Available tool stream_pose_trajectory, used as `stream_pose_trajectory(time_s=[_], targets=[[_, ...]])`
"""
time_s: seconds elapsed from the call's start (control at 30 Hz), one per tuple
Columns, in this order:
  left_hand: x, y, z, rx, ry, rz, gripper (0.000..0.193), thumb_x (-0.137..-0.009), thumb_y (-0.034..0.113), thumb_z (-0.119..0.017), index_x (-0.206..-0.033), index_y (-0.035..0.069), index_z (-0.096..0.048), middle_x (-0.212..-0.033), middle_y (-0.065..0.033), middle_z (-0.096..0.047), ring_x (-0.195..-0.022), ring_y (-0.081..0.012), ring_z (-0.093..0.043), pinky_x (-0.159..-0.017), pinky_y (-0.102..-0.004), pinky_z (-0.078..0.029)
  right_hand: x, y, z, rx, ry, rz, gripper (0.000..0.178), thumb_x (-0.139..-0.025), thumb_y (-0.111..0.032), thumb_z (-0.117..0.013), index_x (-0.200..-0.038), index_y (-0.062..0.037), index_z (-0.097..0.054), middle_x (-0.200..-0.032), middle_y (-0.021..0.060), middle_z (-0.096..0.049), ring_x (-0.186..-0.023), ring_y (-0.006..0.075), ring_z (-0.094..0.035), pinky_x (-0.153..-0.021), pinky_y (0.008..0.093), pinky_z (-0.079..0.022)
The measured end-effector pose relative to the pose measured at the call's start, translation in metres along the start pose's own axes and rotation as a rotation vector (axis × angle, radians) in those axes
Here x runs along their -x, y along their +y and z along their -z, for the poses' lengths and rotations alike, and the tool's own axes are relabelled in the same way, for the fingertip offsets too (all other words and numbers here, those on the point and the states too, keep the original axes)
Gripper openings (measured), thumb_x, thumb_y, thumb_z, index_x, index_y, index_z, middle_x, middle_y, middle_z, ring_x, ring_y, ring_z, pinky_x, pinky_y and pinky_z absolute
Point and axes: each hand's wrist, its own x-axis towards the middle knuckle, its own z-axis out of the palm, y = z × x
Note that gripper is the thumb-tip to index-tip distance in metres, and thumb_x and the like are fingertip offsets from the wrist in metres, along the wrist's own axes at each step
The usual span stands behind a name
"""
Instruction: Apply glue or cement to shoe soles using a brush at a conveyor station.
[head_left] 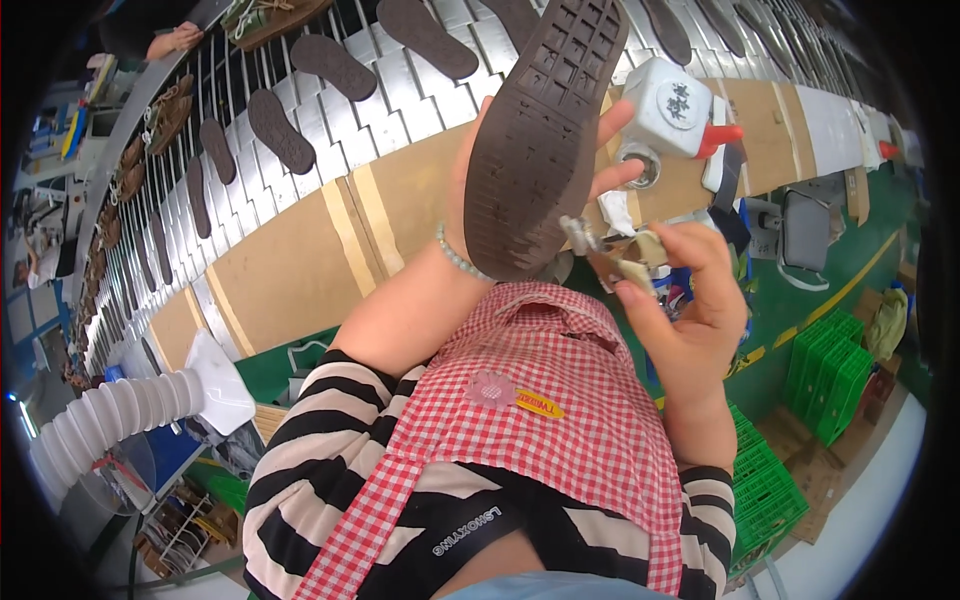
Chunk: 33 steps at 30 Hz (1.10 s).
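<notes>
Pale blue material (540, 588) crosses the lower edge, below a red gingham apron (560, 400). Beyond it, a dark brown shoe sole (530, 160) lies over the left hand (457, 205), which is spread nearly flat beneath, fingers splayed past its edge, probably to support its length while leaving the recessed face exposed. The right hand (705, 300) is half curled, pinching a small pale-handled tool (632, 268), maybe a brush, between thumb and fingers, a grip suited to fine control; its tip is at the sole's lower edge, contact unclear. A white plastic container (668, 105) stands on the cardboard strip (285, 245), seemingly for easy reach, while more soles (283, 130) lie spaced along the slatted metal conveyor (385, 130), perhaps to keep them apart
</notes>
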Motion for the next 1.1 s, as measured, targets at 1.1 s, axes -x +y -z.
stream_pose_trajectory(time_s=[1.1], targets=[[0.016,-0.020,-0.010,-0.169,0.173,0.155,0.061,-0.105,0.042,-0.045,-0.153,0.005,-0.037,-0.155,-0.0198,-0.039,-0.147,-0.0352,-0.033,-0.107,-0.0526,-0.048,-0.026,0.001,0.025,0.174,0.051,0.189,0.046,-0.064,-0.007,-0.084,-0.108,-0.0028,-0.070,-0.092,0.0100,-0.066,-0.090,0.0285,-0.063,-0.077,0.0374,-0.051]])
